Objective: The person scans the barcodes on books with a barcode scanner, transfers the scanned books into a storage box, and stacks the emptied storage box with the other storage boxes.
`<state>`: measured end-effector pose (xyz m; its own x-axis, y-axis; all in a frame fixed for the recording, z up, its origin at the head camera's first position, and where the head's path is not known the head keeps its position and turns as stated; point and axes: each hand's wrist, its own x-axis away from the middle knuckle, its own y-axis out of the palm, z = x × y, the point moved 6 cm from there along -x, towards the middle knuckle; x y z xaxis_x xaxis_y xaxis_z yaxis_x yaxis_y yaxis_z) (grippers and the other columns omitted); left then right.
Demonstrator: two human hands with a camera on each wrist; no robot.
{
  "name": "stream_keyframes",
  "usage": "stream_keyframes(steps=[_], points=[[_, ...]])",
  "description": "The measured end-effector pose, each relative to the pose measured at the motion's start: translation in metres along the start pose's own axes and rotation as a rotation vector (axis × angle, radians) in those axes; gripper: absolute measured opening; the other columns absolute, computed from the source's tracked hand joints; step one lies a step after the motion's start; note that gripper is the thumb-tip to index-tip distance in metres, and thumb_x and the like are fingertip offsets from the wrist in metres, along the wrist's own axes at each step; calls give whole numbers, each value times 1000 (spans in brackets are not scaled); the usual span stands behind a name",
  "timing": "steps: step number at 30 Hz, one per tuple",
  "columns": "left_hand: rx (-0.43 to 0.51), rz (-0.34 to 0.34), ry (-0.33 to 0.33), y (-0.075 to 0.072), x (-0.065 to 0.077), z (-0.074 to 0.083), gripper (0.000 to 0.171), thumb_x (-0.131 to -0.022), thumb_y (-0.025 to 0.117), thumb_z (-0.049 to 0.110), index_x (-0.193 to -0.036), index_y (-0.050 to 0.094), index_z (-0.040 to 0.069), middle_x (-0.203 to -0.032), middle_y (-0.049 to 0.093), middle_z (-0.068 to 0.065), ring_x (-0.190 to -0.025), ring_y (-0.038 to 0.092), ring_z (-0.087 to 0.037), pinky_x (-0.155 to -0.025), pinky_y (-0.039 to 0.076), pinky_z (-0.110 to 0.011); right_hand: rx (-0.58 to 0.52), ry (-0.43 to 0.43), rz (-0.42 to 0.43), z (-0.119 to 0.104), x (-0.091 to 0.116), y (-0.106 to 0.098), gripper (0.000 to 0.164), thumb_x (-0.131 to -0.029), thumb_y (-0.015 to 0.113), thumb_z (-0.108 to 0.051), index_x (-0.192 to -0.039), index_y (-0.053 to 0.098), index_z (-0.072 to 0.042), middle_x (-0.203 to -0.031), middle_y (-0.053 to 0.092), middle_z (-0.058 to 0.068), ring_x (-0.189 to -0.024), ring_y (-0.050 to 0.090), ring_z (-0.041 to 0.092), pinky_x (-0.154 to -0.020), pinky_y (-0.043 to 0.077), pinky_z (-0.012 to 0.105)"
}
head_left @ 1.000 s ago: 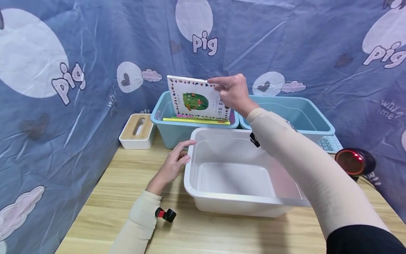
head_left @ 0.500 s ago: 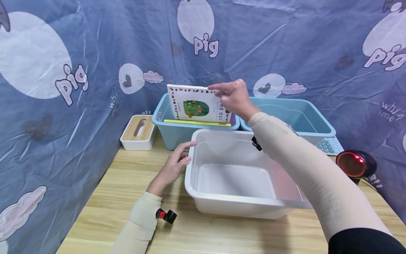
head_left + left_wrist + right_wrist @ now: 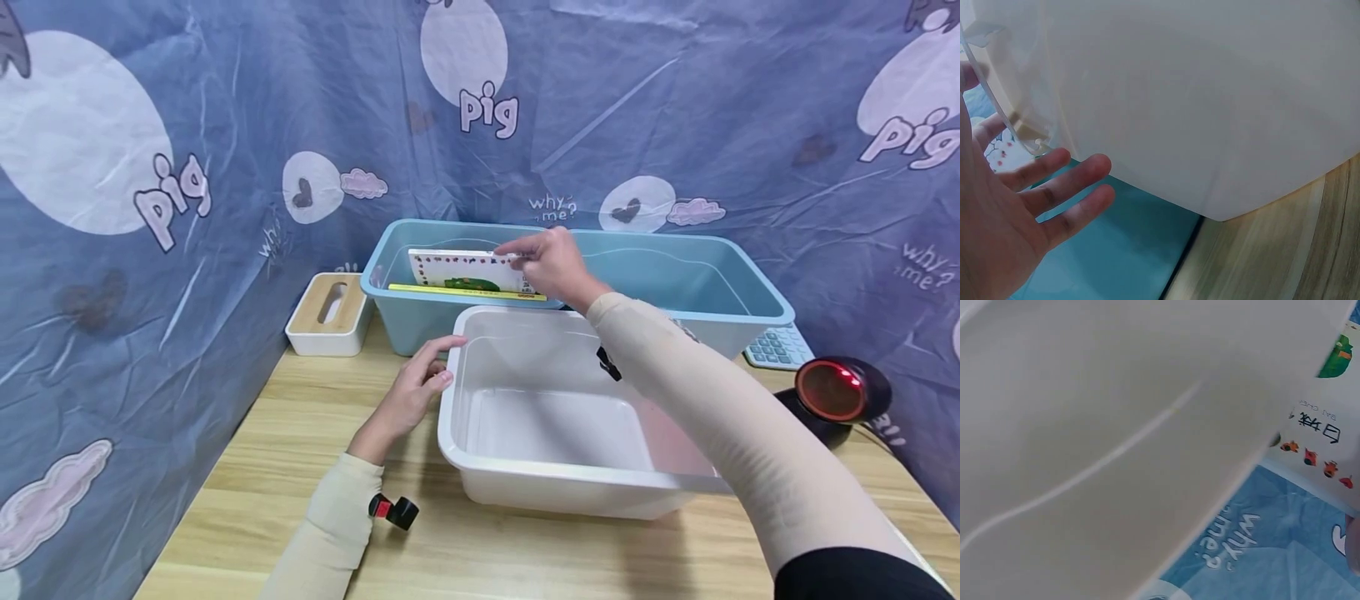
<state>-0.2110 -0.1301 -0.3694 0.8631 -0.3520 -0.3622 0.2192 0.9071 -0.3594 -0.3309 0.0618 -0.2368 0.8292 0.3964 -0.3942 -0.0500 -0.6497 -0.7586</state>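
In the head view my right hand (image 3: 551, 265) pinches the top edge of a white picture book (image 3: 450, 268) with a green drawing on its cover. Most of the book is down inside the left blue bin (image 3: 416, 321), behind a yellow book edge (image 3: 467, 292). The right wrist view catches part of the book's cover (image 3: 1319, 434) and only a sliver of the hand. My left hand (image 3: 411, 387) rests at the left rim of a white bin (image 3: 558, 473). Its fingers look loose and fairly straight beside the bin wall in the left wrist view.
A second blue bin (image 3: 757, 304) stands right of the first, with a light-blue keyboard (image 3: 778, 347) partly beneath it. A black scanner-like device (image 3: 843, 392) glows red at right. A tissue box (image 3: 326, 317) sits at left on the wooden table (image 3: 247, 492); a printed curtain hangs behind.
My right hand has moved down with the picture book, which has sunk from standing well above the blue bin to nearly rim level. My left hand has stayed at the white bin.
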Motion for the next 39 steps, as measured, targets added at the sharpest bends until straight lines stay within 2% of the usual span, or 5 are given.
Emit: stream_keyframes(steps=[12, 17, 23, 31, 39], points=[[10, 1, 6, 1, 1, -1, 50, -97, 48, 22, -147, 46, 14, -141, 50, -15, -97, 67, -29, -81, 54, -30, 44, 113, -173, 29, 9, 20, 43, -84, 58, 3, -117, 77, -17, -107, 77, 10, -63, 46, 15, -56, 33, 28], [14, -3, 9, 1, 1, 0, 50, -98, 47, 22, -147, 46, 14, -141, 49, -16, -98, 67, -30, -82, 55, -31, -4, 187, -253, 32, 12, 24, 32, -94, 67, -24, -125, 73, -19, -121, 73, 7, -93, 63, 16, -78, 46, 33], [12, -2, 12, 1, 1, 0, 50, -98, 47, 22, -147, 46, 14, -141, 49, -16, -98, 67, -26, -82, 55, -31, -23, 168, -317, 25, 14, 22, 52, -95, 63, -49, -138, 64, -19, -141, 62, 3, -128, 60, 20, -103, 49, 43], [28, 3, 31, 3, 2, -1, 49, -98, 47, 18, -147, 46, 10, -144, 48, -18, -102, 68, -36, -83, 55, -29, -106, 236, -270, 22, 22, -9, 56, -95, 65, -45, -144, 57, -19, -127, 71, 7, -115, 69, 23, -98, 53, 45], [55, -4, 33, 1, 1, 0, 49, -99, 47, 17, -147, 45, 10, -145, 47, -19, -107, 66, -46, -84, 55, -29, -21, 214, -303, -3, 55, -62, 39, -97, 65, -28, -132, 67, -12, -114, 76, 12, -105, 69, 26, -87, 51, 42]])
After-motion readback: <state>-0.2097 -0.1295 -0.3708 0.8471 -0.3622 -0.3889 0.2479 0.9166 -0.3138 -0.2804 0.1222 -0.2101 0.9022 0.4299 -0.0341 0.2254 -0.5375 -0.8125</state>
